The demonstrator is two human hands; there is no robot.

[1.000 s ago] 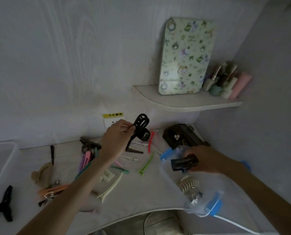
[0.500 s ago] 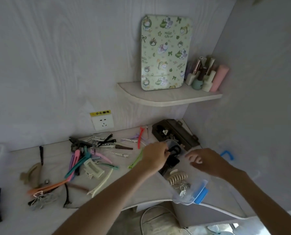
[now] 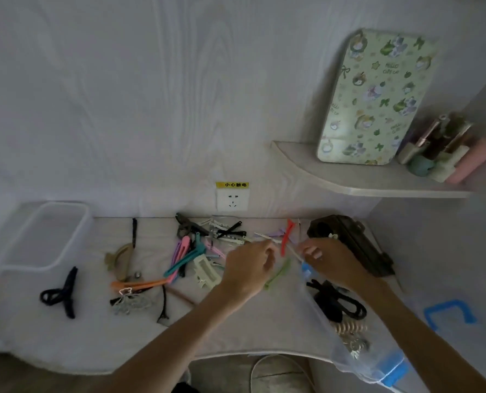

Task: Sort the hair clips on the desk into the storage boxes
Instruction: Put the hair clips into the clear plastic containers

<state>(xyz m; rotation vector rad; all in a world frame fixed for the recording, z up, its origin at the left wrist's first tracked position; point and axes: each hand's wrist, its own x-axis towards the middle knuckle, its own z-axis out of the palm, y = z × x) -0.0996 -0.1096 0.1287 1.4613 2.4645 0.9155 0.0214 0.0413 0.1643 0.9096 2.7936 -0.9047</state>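
Several hair clips lie across the desk (image 3: 236, 330): a pile of coloured flat clips (image 3: 183, 255), a cream claw clip (image 3: 206, 269), a green clip (image 3: 278, 275), a red clip (image 3: 285, 239) and a navy claw clip (image 3: 63, 293). A clear storage box with blue latches (image 3: 377, 367) stands at the right front. It holds black claw clips (image 3: 339, 303) and a beige spiral tie (image 3: 349, 327). My right hand (image 3: 329, 260) grips this box's far rim. My left hand (image 3: 248, 266) hovers over the clips by the green clip, fingers loosely curled, nothing seen in it.
An empty clear box (image 3: 51, 236) stands at the back left. A dark brown case (image 3: 352, 242) sits behind my right hand and a blue-edged lid (image 3: 448, 314) lies to the right. A corner shelf (image 3: 363, 185) with a tin and bottles overhangs the back right.
My left hand brought a black claw clip to the clear box, let it go inside, and has drawn back over the pile. My right hand let go of its black clip and now holds the rim.
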